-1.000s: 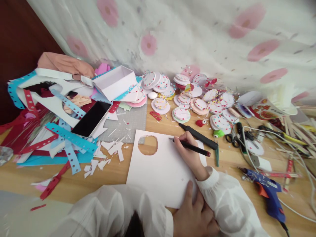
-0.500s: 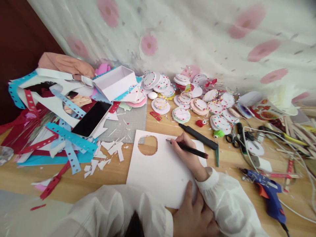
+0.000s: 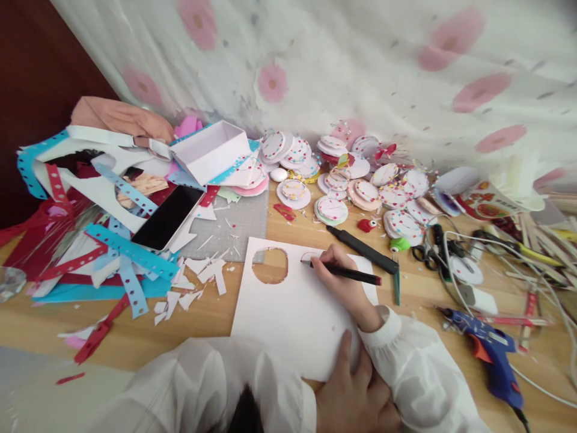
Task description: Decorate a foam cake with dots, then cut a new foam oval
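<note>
My right hand (image 3: 341, 281) grips a black marker pen (image 3: 354, 273) with a dark red end. The pen's tip rests on a white sheet of paper (image 3: 279, 319), where a thin reddish curved line shows. To the left of that line, the sheet has a rough-edged round hole (image 3: 269, 266) with the wooden table visible through it. My left hand (image 3: 354, 385) lies flat at the sheet's lower right edge, fingers stretched out, partly under my right sleeve. Just beyond my right hand, a thick black marker (image 3: 363, 249) lies across the sheet's upper right edge.
Stacks of decorated paper discs (image 3: 331, 210) fill the back. At right lie a blue glue gun (image 3: 489, 349), scissors (image 3: 425, 255) and cables. On the left, a phone (image 3: 167, 218) rests among paper strips and scraps, near a white box (image 3: 211, 153) and a grey cutting mat (image 3: 243, 222).
The pen tip has moved slightly left and down on the sheet, and a reddish curve now shows above it. My left hand has stayed in place.
</note>
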`<state>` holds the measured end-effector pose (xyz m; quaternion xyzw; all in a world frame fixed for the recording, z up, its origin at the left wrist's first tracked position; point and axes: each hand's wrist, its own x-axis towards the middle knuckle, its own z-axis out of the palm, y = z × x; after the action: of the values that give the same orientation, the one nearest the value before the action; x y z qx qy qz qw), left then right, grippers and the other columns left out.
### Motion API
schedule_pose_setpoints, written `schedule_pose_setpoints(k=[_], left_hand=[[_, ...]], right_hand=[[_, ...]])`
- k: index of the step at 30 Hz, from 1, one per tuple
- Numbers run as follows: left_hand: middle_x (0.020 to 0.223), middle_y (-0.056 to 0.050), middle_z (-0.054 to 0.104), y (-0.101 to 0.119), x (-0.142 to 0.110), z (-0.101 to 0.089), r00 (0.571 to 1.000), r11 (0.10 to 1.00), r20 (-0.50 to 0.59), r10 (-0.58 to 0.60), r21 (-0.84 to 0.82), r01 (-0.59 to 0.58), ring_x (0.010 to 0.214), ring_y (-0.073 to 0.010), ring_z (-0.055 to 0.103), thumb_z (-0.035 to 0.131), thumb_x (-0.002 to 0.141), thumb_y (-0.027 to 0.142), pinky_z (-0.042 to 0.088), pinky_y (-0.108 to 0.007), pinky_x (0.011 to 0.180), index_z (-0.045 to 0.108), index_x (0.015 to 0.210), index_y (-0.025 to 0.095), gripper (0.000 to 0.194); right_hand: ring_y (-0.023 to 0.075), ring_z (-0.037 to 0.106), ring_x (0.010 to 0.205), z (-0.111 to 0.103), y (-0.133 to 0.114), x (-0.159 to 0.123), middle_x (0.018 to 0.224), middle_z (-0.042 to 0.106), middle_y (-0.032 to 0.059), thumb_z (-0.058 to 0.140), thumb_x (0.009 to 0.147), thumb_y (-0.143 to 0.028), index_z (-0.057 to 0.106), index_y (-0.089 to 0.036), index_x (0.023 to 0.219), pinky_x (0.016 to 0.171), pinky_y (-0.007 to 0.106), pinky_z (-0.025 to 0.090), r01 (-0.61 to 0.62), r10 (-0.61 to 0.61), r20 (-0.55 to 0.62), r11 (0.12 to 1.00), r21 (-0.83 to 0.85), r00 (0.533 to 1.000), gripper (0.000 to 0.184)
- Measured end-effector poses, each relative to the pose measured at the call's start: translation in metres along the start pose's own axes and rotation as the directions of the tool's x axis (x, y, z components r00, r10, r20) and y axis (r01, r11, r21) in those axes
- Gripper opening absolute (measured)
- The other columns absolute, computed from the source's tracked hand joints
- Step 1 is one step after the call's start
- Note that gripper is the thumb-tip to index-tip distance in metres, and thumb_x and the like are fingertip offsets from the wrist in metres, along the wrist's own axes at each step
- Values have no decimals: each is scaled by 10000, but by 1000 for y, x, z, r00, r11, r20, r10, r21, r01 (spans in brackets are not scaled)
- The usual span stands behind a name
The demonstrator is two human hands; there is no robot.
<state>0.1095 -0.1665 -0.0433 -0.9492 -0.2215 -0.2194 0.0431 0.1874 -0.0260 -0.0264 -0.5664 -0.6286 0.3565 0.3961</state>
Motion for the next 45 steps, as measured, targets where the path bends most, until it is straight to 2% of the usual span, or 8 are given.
schedule_pose_setpoints(k=[3, 9, 18, 27, 32, 38, 45], left_hand=[[1076, -5, 688, -1, 0, -1, 1000, 1000, 25, 15, -5, -15, 1050, -342, 624, 436, 936, 377, 312, -708, 984, 680, 1046, 308, 277], [1056, 6, 694, 0, 1, -1, 1000, 1000, -15, -8, 4, 8, 1047, -334, 629, 427, 942, 356, 380, -663, 955, 686, 1030, 311, 277], [1061, 8, 694, -1, 2, -4, 1000, 1000, -6, -17, 5, 17, 1050, -340, 627, 461, 928, 355, 471, -608, 885, 680, 1048, 305, 255], [978, 10, 697, -2, 2, -4, 997, 999, -70, -38, -10, 37, 1037, -340, 633, 446, 930, 320, 448, -610, 887, 691, 1024, 295, 264], [939, 8, 700, -1, 4, -4, 992, 998, -111, -55, 9, 56, 1019, -338, 642, 461, 924, 310, 379, -659, 953, 696, 1008, 287, 250], [953, 7, 704, -2, 4, -5, 1000, 999, -28, -13, 30, 14, 1039, -345, 634, 483, 919, 351, 317, -712, 985, 685, 1000, 291, 225], [1003, 0, 696, -4, 4, -7, 1000, 1000, -27, 5, 26, -4, 1063, -356, 619, 477, 922, 348, 357, -677, 964, 677, 1039, 289, 240]], right_hand=[[122, 450, 592, -1, 0, -1, 643, 505, -27, 610, 828, -327, 429, -217, 683, 563, 257, 356, -14, 14, 18, 1000, 7, 1000, 257], [113, 414, 576, -3, -3, -1, 616, 470, -34, 611, 824, -326, 438, -208, 653, 545, 249, 334, -27, 25, 60, 999, 21, 998, 269], [114, 406, 584, -6, -8, -1, 604, 470, -34, 605, 810, -315, 442, -206, 640, 548, 245, 330, -42, 37, 113, 998, 44, 993, 259], [110, 398, 573, -9, -8, -1, 604, 462, -36, 609, 803, -313, 437, -206, 640, 543, 245, 329, -48, 37, 160, 997, 67, 986, 260], [113, 423, 573, -11, -10, 0, 613, 488, -25, 609, 793, -307, 434, -205, 637, 537, 245, 335, -72, 55, 206, 994, 76, 977, 255], [111, 424, 568, -15, -11, 0, 612, 495, -22, 608, 779, -295, 431, -204, 625, 525, 240, 340, -89, 69, 240, 993, 74, 968, 251], [113, 414, 570, -18, -9, -1, 601, 482, -25, 609, 768, -296, 418, -206, 611, 523, 243, 335, -100, 80, 256, 993, 64, 963, 264]])
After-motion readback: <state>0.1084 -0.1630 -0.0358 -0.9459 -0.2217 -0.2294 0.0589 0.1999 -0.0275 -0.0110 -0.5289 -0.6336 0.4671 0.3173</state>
